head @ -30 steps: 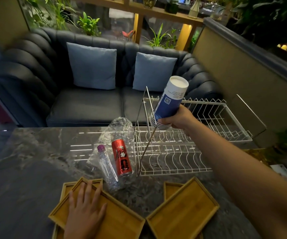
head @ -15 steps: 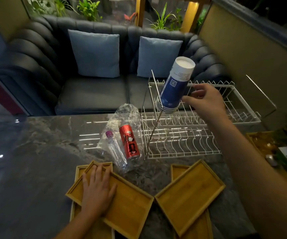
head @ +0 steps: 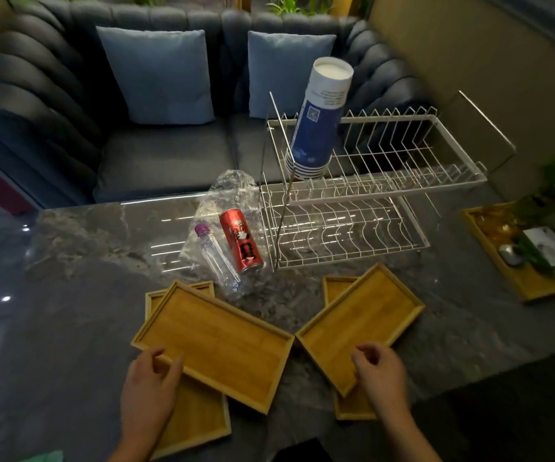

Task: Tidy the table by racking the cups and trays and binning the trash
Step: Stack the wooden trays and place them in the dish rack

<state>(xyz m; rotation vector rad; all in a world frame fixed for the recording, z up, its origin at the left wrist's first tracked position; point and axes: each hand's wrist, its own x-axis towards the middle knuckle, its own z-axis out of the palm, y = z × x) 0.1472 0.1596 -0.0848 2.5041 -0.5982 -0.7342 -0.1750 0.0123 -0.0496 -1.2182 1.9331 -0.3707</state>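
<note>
- Left hand [head: 146, 391]: fingers [head: 169, 365] curled round the near-left corner of the left tray [head: 212, 341], thumb on its rim, so it has hold of that tray
- Right hand [head: 381, 375]: fingers [head: 364, 356] bent and loosely parted over the near edge of the right tray [head: 359, 325]; whether they grip it or only touch it I cannot tell
- Each of these trays lies askew on top of another tray: a lower left tray [head: 196, 418] and a lower right tray [head: 336, 285], all near the front of the dark marble surface [head: 69, 295]
- Just beyond the trays, mid-surface: a clear bottle [head: 217, 258] with a purple cap and a red can [head: 241, 243], both lying on a crumpled clear bag [head: 232, 191]
- Far right of these stands a white wire rack [head: 386, 181] with two tiers
- A stack of blue cups [head: 316, 128], upside down and tilted, sits at the left end of the rack's upper tier
- At the far right edge, another tray [head: 489, 248] holds small items, too dim to tell
- Behind the surface, a dark sofa [head: 52, 111] with two blue cushions [head: 159, 75]
</note>
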